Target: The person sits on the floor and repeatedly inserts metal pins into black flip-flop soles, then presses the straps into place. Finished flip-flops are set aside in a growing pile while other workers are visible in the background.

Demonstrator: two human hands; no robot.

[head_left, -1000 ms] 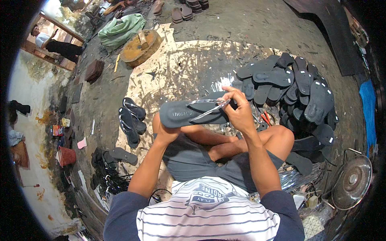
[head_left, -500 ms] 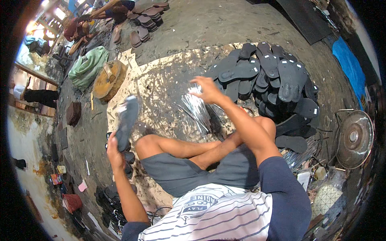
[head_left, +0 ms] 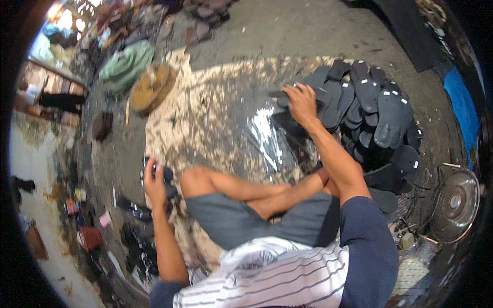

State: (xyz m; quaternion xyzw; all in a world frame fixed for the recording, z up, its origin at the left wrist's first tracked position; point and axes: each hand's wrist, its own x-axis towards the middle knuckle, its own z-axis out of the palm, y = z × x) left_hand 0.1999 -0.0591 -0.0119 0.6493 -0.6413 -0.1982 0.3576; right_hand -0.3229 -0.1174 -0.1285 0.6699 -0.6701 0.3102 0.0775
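My right hand (head_left: pixel 302 105) is at the near-left side of a heap of dark sandal soles (head_left: pixel 367 97), some with small white labels. Its fingers curl over one dark sandal sole (head_left: pixel 277 94), whose end sticks out to the left; the hand covers much of the rest. Left of my knee, my left hand (head_left: pixel 154 180) is raised with its fingers apart, beside several dark sandals (head_left: pixel 168 175) on the floor. Motion blurs this hand, and I see no sandal clearly in it. A bundle of shiny thin strips (head_left: pixel 265 138) lies in front of my crossed legs.
A stained pale sheet (head_left: pixel 205 102) covers the floor ahead. At the far left are a round brown block (head_left: pixel 153 90) and a green cloth bundle (head_left: pixel 127 64). A fan (head_left: pixel 454 203) stands at the right, near a blue sheet (head_left: pixel 460 110).
My right hand has moved from above the shiny strips to the sole heap and taken hold of a sole. The sandal upright in my left hand no longer shows there. The whole view has shifted slightly.
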